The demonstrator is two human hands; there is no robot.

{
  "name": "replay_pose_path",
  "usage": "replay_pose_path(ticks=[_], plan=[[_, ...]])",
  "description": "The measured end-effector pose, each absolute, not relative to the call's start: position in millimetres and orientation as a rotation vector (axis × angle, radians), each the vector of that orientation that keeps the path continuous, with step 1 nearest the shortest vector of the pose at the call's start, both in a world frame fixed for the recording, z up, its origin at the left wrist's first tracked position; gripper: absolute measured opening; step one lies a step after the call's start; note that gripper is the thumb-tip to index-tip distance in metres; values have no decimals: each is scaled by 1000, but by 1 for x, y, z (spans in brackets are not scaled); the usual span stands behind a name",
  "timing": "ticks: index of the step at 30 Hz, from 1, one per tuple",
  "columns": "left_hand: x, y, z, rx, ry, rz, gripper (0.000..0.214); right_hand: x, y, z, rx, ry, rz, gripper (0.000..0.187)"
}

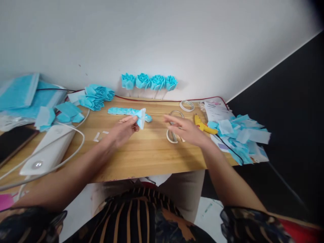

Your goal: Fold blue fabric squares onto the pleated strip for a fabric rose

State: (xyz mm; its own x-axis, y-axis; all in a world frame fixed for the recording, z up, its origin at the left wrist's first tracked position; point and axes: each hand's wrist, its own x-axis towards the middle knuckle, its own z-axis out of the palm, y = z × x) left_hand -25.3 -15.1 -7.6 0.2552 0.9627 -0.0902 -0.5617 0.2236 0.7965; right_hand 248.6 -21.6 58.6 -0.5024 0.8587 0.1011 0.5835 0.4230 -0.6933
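Observation:
My left hand (126,127) pinches a folded light blue petal piece (141,118) with a whitish edge. Just behind it, a row of folded blue petals (121,110) lies on the wooden table. My right hand (186,130) is open, its fingers stretched toward the left with nothing visible between them. Under and beside that hand are pale ring-shaped loops (171,136), partly covered; whether they are scissor handles or tape rolls I cannot tell. To the right of it lies a yellow hot glue gun (202,125) with a black cord.
Several blue fabric roses (143,81) stand on stems against the wall, and more roses (95,97) lie at left. A white power bank (50,148) with a cable, a dark phone (15,143), a tape roll (187,106) and a pile of blue cut pieces (243,130) surround the work.

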Motion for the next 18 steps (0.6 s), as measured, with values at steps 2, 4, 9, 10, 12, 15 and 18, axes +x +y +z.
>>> replay_pose_path(ticks=[2,4,9,10,12,15,18], plan=[[-25,-16,-8,723,675,1187,18,213,-19,48,-1163,-2157,942,47],[-25,-16,-7,723,669,1200,19,188,-14,38,-1182,-2041,1061,47],[-25,-16,-8,704,655,1247,23,159,-6,27,-1116,-1935,1228,33],[-25,-15,-9,703,655,1253,23,156,-5,25,-1106,-1913,1246,31],[-24,-14,-10,707,655,1259,26,149,-4,22,-1106,-1851,1283,29],[-24,-13,-12,699,668,1265,31,141,-1,16,-1105,-1725,1336,26],[-23,-13,-12,688,708,1262,36,139,2,10,-1103,-1669,1340,25]])
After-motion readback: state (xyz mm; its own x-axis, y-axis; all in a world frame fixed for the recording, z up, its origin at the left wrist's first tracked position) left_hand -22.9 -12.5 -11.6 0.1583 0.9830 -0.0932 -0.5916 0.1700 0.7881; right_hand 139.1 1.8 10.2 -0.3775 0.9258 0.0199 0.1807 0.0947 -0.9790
